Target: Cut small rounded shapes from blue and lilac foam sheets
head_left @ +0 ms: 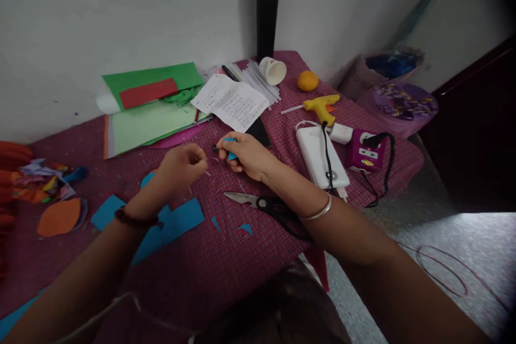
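My right hand [250, 155] pinches a small folded blue piece of craft paper [231, 149] between thumb and fingers, above the middle of the table. Just to its left is my left hand [182, 165], apart from it, with the fingers curled in against the thumb. Whether anything sits in that pinch I cannot make out. Under my left forearm lie cut blue sheets [183, 219]. A pair of scissors [262, 203] rests below my right wrist, its handles partly covered by the forearm. Small blue scraps [245, 228] lie nearby.
A yellow glue gun [322, 107], a white power bank [320, 156] and a purple socket box [365, 153] with cables are at the right. Behind stand a black bottle [266, 16] and a paper cup [273, 71]. Orange cutouts [59, 217] lie left.
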### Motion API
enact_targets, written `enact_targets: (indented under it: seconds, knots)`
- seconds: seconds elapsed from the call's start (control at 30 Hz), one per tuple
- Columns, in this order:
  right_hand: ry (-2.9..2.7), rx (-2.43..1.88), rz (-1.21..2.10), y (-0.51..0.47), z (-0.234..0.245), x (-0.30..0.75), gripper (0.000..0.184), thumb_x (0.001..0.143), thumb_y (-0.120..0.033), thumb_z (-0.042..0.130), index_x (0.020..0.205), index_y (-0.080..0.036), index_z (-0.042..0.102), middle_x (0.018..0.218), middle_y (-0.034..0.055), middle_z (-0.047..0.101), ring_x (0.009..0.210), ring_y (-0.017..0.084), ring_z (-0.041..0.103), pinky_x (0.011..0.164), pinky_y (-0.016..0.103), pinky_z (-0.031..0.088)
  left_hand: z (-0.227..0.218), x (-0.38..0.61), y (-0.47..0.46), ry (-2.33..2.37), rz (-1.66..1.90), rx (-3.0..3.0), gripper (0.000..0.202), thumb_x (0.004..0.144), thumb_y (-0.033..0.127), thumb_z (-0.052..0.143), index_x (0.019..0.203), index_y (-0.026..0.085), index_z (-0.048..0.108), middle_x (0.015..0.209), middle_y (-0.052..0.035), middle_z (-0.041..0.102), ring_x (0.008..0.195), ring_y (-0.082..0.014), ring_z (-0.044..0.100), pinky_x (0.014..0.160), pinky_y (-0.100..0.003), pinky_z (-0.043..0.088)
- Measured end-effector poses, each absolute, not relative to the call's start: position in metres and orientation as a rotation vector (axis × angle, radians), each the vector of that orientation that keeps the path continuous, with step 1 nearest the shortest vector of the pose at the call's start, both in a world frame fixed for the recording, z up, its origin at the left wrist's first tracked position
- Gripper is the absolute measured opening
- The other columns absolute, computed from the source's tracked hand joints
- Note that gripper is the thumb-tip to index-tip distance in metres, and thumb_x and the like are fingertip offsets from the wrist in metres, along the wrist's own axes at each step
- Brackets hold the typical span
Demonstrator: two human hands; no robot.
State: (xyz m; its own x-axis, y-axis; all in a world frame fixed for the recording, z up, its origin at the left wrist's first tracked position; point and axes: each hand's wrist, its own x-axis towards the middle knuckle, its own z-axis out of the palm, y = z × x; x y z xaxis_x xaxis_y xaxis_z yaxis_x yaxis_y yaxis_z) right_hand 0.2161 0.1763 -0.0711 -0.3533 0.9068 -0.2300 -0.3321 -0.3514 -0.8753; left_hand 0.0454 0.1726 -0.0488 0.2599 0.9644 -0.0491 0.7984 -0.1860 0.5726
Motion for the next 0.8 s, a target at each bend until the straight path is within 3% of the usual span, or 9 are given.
enact_targets:
  seconds: [0.1,0.3,0.37,0.43,0.5,0.53,0.63,0.73,0.8]
  knots:
    - [-0.918,-0.934,1.826,0.176,-0.071,0.217,0.019,0.092,-0.006,0.042,0.081,-0.017,0.053,0.053,-0.0086,0.045,0.036,0.003,0.03,0.032,0.014,0.021,-0.026,0.057,0.17,1.58,0.592,1.945,0.007,0.068,0.017,0.051,0.062,0.021,0.052,0.054,0.0054,0.051,0.048,-0.0102,0.043,0.048,-0.024,0.034]
    - [-0.868,-0.736,1.956,0.172,-0.073,0.219,0.036,0.101,-0.042,0.038,0.074,-0.019,0.045,0.055,-0.0077,0.042,0.037,0.004,0.032,0.035,0.015,0.022,-0.023,0.094,0.174,1.58,0.657,2.328,0.013,0.069,0.01,0.055,0.06,0.019,0.054,0.059,0.0018,0.056,0.056,-0.0128,0.048,0.055,-0.028,0.035]
    - [-0.881,-0.72,1.96,0.173,-0.072,0.22,0.034,0.101,-0.04,0.039,0.074,-0.019,0.044,0.054,-0.0089,0.039,0.036,0.003,0.028,0.035,0.015,0.019,-0.024,0.095,0.177,1.603,0.735,2.313,0.011,0.072,0.013,0.058,0.063,0.018,0.059,0.058,0.0023,0.055,0.054,-0.0121,0.046,0.054,-0.027,0.034]
    - [-0.883,-0.723,1.959,0.174,-0.071,0.222,0.033,0.101,-0.037,0.039,0.074,-0.02,0.043,0.053,-0.0099,0.037,0.036,0.003,0.025,0.035,0.014,0.017,-0.023,0.089,0.177,1.56,0.875,2.08,0.008,0.078,0.019,0.059,0.08,0.017,0.066,0.059,0.0043,0.054,0.052,-0.0104,0.045,0.052,-0.025,0.035]
    - [-0.878,-0.74,1.955,0.175,-0.071,0.223,0.033,0.101,-0.035,0.039,0.072,-0.02,0.041,0.052,-0.0104,0.036,0.036,0.003,0.023,0.035,0.014,0.017,-0.021,0.079,0.17,1.472,0.993,1.832,0.016,0.081,0.021,0.058,0.095,0.017,0.065,0.06,0.0059,0.054,0.05,-0.0092,0.047,0.05,-0.023,0.037]
    - [-0.875,-0.745,1.953,0.176,-0.071,0.223,0.033,0.101,-0.034,0.038,0.072,-0.02,0.04,0.052,-0.0105,0.035,0.036,0.003,0.023,0.035,0.013,0.017,-0.021,0.074,0.163,1.446,1.019,1.793,0.014,0.081,0.02,0.059,0.094,0.018,0.064,0.061,0.0058,0.054,0.051,-0.009,0.048,0.05,-0.022,0.039]
    - [-0.873,-0.734,1.951,0.178,-0.072,0.223,0.034,0.102,-0.032,0.037,0.07,-0.02,0.038,0.052,-0.0102,0.036,0.036,0.003,0.023,0.035,0.013,0.018,-0.032,0.065,0.128,1.186,0.691,2.069,0.005,0.08,0.018,0.059,0.077,0.021,0.062,0.064,0.0032,0.058,0.055,-0.011,0.052,0.051,-0.023,0.043]
    - [-0.894,-0.717,1.944,0.178,-0.075,0.222,0.034,0.102,-0.03,0.036,0.07,-0.02,0.038,0.052,-0.0094,0.037,0.036,0.004,0.024,0.035,0.013,0.019,-0.048,0.069,0.089,0.779,0.161,2.496,0.022,0.084,0.01,0.051,0.097,0.021,0.064,0.103,-0.0046,0.068,0.095,-0.0191,0.063,0.084,-0.032,0.052]
    - [-0.914,-0.722,1.935,0.178,-0.075,0.221,0.035,0.102,-0.03,0.035,0.07,-0.019,0.04,0.052,-0.0089,0.037,0.037,0.004,0.024,0.035,0.013,0.019,-0.057,0.076,0.071,0.627,-0.043,2.713,0.033,0.083,0.003,0.047,0.109,0.018,0.062,0.114,-0.0085,0.066,0.105,-0.0231,0.061,0.093,-0.038,0.05]
